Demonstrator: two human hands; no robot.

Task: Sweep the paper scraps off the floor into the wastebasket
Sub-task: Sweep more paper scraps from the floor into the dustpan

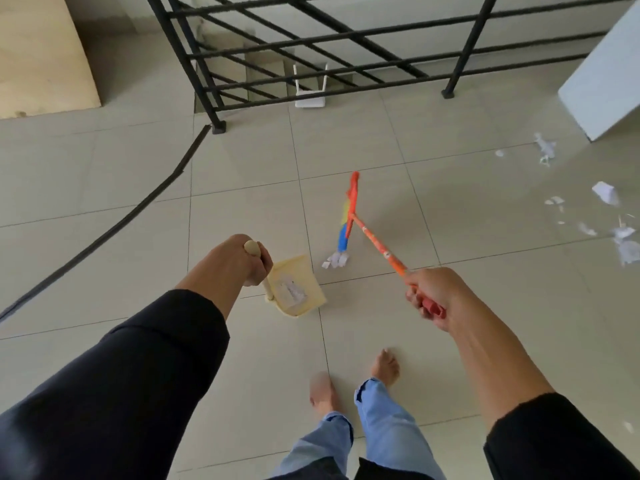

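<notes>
- You stand barefoot on a floor of pale beige glossy tiles [363,147] with thin dark grout lines.
- Your left hand [239,259] has its fingers wrapped round the handle of a cream plastic dustpan [298,289], which holds a few white scraps.
- Your right hand [433,292] has its fingers clamped on the orange broom [349,216]; the bristles touch a small pile of white paper scraps [334,261] just beside the dustpan's mouth.
- More torn white paper [606,194] lies scattered at 3 o'clock.
- At 12 o'clock a black metal railing [311,39] guards a stairwell, a white router [311,98] at its foot.
- A black cable strip [138,206] runs across the tiles at 9 o'clock.
- A white panel [606,74] leans at 2 o'clock.
</notes>
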